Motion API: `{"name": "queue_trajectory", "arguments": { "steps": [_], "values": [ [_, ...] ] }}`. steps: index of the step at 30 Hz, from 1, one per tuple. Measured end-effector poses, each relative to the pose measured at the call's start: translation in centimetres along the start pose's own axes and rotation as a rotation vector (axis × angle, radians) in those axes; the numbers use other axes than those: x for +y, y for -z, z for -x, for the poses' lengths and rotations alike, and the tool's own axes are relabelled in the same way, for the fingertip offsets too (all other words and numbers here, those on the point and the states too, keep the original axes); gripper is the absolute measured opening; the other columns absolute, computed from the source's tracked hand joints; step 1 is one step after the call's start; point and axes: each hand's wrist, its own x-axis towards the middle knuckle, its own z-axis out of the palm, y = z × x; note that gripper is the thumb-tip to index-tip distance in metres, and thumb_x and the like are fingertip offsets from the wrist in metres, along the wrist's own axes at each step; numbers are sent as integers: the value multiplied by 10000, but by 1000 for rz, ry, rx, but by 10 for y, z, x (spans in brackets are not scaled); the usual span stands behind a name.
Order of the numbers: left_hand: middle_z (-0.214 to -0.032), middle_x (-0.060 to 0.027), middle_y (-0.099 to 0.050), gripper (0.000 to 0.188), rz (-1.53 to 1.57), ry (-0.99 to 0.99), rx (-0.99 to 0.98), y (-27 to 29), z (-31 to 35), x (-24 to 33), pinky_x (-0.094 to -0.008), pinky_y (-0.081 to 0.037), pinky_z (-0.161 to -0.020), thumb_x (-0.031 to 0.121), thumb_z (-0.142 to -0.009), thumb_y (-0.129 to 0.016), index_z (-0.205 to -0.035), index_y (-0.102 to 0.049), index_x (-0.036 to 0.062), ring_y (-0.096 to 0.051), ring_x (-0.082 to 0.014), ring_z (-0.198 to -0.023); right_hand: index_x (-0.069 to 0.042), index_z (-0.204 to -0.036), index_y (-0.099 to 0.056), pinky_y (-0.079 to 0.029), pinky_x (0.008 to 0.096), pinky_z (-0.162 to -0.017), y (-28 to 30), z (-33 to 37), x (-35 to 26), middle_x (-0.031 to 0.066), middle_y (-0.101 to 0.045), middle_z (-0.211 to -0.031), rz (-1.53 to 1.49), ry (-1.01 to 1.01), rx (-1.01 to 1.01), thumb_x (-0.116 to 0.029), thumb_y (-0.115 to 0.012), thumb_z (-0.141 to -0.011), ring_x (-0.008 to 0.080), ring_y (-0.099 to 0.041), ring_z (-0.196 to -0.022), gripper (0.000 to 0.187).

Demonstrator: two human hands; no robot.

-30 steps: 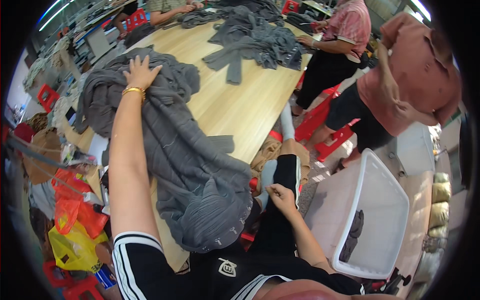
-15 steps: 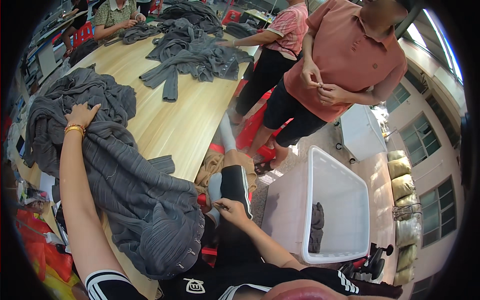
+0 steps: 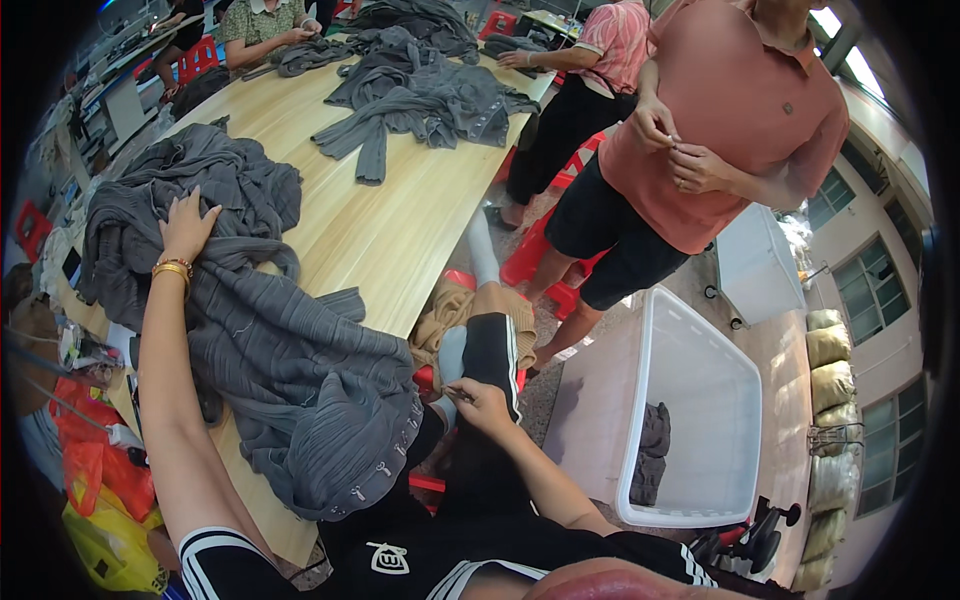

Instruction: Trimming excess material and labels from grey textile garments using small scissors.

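A dark grey, crinkled garment point(image 3: 290, 335) is heaped on the left of the wooden table, and its near end hangs over the edge toward my lap. A row of small pale fastenings point(image 3: 385, 468) runs along that near edge. My left hand point(image 3: 187, 232) lies on the upper part of the heap, fingers stretched out and slightly apart. Just right of the garment's near end, my right hand point(image 3: 482, 405) is closed with thumb and finger pinched. A small dark thing shows at its fingertips, too small to name. The right hand is apart from the cloth.
More grey garments point(image 3: 430, 105) lie on the table's point(image 3: 370, 255) far side, where other people sit and stand. A person in a coral shirt point(image 3: 740, 110) stands at right. A white bin point(image 3: 705, 420) holds dark folded cloth. Red and yellow bags point(image 3: 110, 545) sit at left.
The whole view has shifted, so the scene sits farther right in the picture. My left hand's fingers look more stretched out on the cloth. My right hand keeps its pinch.
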Motion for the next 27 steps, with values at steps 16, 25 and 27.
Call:
{"name": "queue_trajectory", "arguments": {
  "steps": [16, 25, 27],
  "values": [
    [-1058, -113, -685, 134, 1151, -328, 25, 49, 314, 36, -315, -418, -988, 26, -899, -617, -1009, -673, -26, -597, -214, -1110, 12, -1037, -680, -453, 203, -800, 20, 0, -63, 51, -685, -964, -628, -65, 43, -48, -614, -922, 74, -600, -876, 145],
    [-922, -91, -677, 52, 919, -428, 61, 84, 379, 68, -332, -465, -857, 30, -790, -695, -834, -675, 12, -612, -223, -930, -15, -1027, -698, -402, 168, -598, 29, 19, -116, 1, -665, -838, -630, 201, -72, 72, -620, -828, 24, -548, -678, 231],
    [-987, -83, -670, 144, 858, -452, 65, 80, 387, 77, -322, -453, -817, 71, -738, -751, -872, -703, 47, -595, -232, -919, -10, -1035, -693, -397, 165, -573, 28, 19, -122, 17, -666, -823, -588, 255, -46, 100, -615, -788, 29, -547, -640, 282]
  ]
}}
